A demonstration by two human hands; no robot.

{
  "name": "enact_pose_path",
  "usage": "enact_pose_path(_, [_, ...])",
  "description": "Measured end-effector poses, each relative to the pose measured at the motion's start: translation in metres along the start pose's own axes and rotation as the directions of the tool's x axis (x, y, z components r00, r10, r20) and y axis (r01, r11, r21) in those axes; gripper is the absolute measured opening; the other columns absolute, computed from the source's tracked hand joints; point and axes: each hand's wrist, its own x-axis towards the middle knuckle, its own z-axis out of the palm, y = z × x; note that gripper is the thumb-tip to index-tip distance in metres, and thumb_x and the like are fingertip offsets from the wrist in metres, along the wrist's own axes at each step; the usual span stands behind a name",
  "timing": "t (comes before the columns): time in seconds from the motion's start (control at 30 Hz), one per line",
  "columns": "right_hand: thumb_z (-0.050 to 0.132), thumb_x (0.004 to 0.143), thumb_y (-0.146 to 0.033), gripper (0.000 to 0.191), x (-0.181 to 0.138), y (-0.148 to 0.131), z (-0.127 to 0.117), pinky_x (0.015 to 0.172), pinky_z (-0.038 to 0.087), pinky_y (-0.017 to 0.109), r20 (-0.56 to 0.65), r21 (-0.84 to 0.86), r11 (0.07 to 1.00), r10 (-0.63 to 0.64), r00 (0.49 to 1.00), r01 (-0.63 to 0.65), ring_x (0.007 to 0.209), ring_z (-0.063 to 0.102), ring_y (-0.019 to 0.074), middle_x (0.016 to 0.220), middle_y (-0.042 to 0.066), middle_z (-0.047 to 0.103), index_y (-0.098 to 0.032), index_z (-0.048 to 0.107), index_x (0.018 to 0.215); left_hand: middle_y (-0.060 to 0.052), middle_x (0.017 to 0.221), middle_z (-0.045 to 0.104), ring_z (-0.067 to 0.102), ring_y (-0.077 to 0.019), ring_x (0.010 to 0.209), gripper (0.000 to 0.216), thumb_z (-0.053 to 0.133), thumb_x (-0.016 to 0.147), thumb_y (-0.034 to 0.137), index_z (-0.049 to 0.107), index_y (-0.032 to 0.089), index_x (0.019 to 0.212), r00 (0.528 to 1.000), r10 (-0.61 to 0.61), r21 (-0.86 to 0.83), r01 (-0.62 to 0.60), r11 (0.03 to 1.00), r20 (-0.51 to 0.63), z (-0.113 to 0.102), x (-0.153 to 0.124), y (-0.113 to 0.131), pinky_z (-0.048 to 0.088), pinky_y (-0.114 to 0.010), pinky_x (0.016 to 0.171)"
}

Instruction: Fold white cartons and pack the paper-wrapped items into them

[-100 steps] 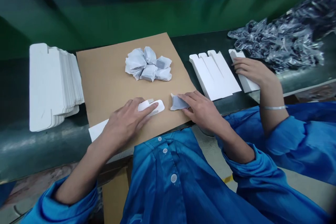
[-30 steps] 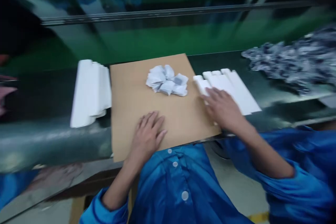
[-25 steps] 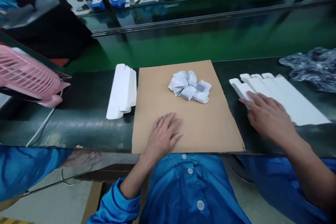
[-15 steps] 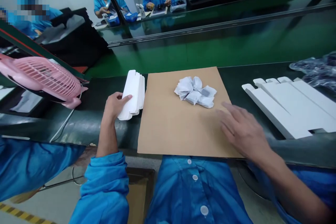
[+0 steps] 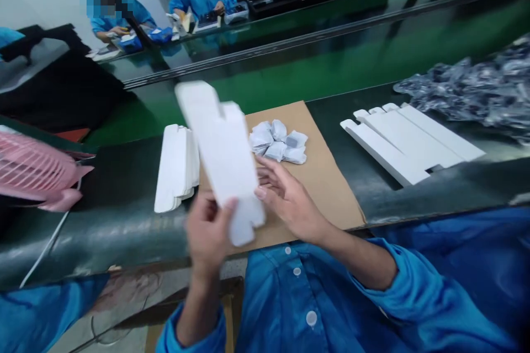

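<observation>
A flat, folded white carton (image 5: 226,157) is held up at a tilt over the left part of the brown cardboard sheet (image 5: 327,193). My left hand (image 5: 209,229) grips its lower left edge, thumb on the front face; motion blurs the hand a little. At the carton's right edge is my right hand (image 5: 290,201), its thumb on the edge and its fingertips partly hidden by the carton. Behind the hands, several small white packets (image 5: 279,142) lie in a cluster on the sheet. Left of the sheet rests a stack of flat white cartons (image 5: 174,168).
To the right lies a partly folded white box piece (image 5: 409,138), with a heap of clear plastic bags (image 5: 467,85) behind it. A pink fan (image 5: 39,168) and its cable stand at the left. Other people in blue work across the green conveyor line (image 5: 314,71).
My left hand has lifted a white carton off the stack and brought it right, over the sheet. My right hand has moved left to the carton's edge. The view has swung right.
</observation>
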Motion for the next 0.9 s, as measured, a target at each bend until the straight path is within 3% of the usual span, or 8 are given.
enact_pose_path(0.07, [0.051,0.096,-0.027,0.032,0.005,0.0,-0.015,0.075,0.054,0.029,0.007,-0.048,0.998,0.04,0.999,-0.04,0.09,0.066,0.0171,0.108,0.009,0.07,-0.014,0.055,0.125,-0.004,0.084,0.073,0.07,-0.0165,0.071,0.026,0.072,0.082,0.04,0.064,0.019,0.096,0.978,-0.066,-0.187,0.103,0.977,0.196,0.018,-0.031,0.0,0.058,-0.026,0.059])
enact_pose_path(0.13, [0.053,0.095,-0.023,0.022,0.004,-0.002,-0.038,0.072,0.051,0.027,0.193,-0.216,0.976,0.077,0.978,-0.034,0.085,0.065,0.0167,0.1,0.005,0.07,-0.015,0.062,0.114,-0.009,0.109,0.073,0.073,-0.0212,0.092,0.046,0.069,0.085,0.042,0.057,0.023,0.125,0.983,-0.054,-0.33,0.11,0.937,0.176,0.017,-0.039,-0.002,0.061,-0.031,0.069])
enact_pose_path(0.2, [0.053,0.096,-0.021,0.028,0.0,-0.006,-0.059,0.076,0.05,0.028,0.476,-0.368,0.927,0.116,0.872,0.078,0.091,0.066,0.0178,0.107,0.004,0.071,-0.017,0.061,0.122,-0.01,0.112,0.073,0.072,-0.0227,0.095,0.057,0.073,0.081,0.044,0.056,0.024,0.131,0.984,-0.034,-0.291,0.086,0.953,0.177,0.005,-0.029,-0.003,0.061,-0.03,0.069])
enact_pose_path(0.27, [0.051,0.099,-0.022,0.039,-0.006,-0.009,-0.068,0.084,0.05,0.031,0.631,-0.47,0.852,0.142,0.762,0.23,0.102,0.066,0.02,0.119,0.005,0.069,-0.021,0.053,0.137,-0.006,0.091,0.076,0.071,-0.0202,0.08,0.039,0.08,0.073,0.039,0.072,0.02,0.106,0.954,-0.07,-0.075,0.095,0.993,0.293,-0.005,-0.015,-0.003,0.058,-0.026,0.063])
enact_pose_path(0.37, [0.06,0.095,-0.037,0.061,-0.02,-0.007,-0.06,0.09,0.05,0.041,0.523,-0.703,0.61,0.093,0.847,0.367,0.112,0.062,0.0292,0.128,0.014,0.064,-0.015,0.04,0.149,-0.003,0.072,0.072,0.066,-0.015,0.064,0.021,0.078,0.074,0.038,0.074,0.018,0.078,0.93,-0.173,0.079,0.156,0.985,0.323,-0.005,-0.006,-0.007,0.052,-0.022,0.056])
enact_pose_path(0.5, [0.065,0.09,-0.038,0.073,-0.035,0.005,-0.047,0.085,0.051,0.045,0.466,-0.833,0.308,-0.059,0.883,0.46,0.103,0.061,0.0335,0.121,0.022,0.064,-0.003,0.038,0.148,-0.003,0.068,0.07,0.062,-0.013,0.058,0.03,0.073,0.08,0.044,0.075,0.016,0.094,0.861,-0.236,-0.079,0.301,0.95,0.45,0.001,-0.009,-0.016,0.049,-0.02,0.05])
enact_pose_path(0.63, [0.061,0.091,-0.038,0.066,-0.036,0.013,-0.052,0.089,0.051,0.044,0.518,-0.777,0.35,-0.116,0.848,0.523,0.105,0.06,0.0319,0.124,0.022,0.063,-0.001,0.043,0.142,-0.003,0.067,0.071,0.065,-0.0128,0.057,0.029,0.074,0.079,0.038,0.075,0.017,0.099,0.814,-0.175,-0.015,0.221,0.975,0.554,-0.003,-0.007,-0.017,0.049,-0.018,0.049])
enact_pose_path(0.9, [0.043,0.095,-0.019,0.04,-0.039,0.012,-0.052,0.08,0.053,0.041,0.536,-0.778,0.305,-0.133,0.833,0.549,0.097,0.064,0.0279,0.115,0.018,0.068,-0.006,0.054,0.131,-0.001,0.087,0.079,0.074,-0.0156,0.082,0.012,0.065,0.084,0.018,0.076,0.022,0.082,0.927,0.11,0.135,-0.168,0.977,0.358,0.004,-0.012,-0.016,0.059,-0.024,0.074])
